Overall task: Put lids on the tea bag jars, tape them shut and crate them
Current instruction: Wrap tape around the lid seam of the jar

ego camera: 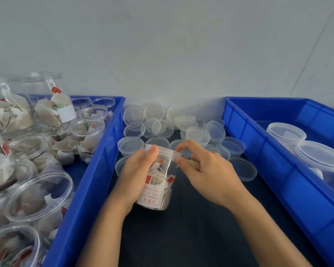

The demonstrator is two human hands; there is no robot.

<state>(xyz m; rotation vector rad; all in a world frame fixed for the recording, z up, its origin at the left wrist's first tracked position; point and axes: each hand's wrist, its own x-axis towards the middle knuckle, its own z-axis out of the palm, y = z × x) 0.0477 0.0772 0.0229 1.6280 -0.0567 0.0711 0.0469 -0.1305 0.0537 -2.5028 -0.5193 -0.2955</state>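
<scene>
Clear jar of tea bags gripped in left hand; right hand pinches tape at lid rim, 3 o'clock side. Spare lids at 12 on bench.

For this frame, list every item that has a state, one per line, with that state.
Held jar: lidded, holding tea bags, tilted above the dark table.
Left hand: grips the jar's side.
Right hand: pinches something at the lid's rim; whether it is tape is unclear.
Left crate: full of open, unlidded jars of tea bags.
Right crate: holds two lidded jars.
Loose lids: piled on the table.
</scene>
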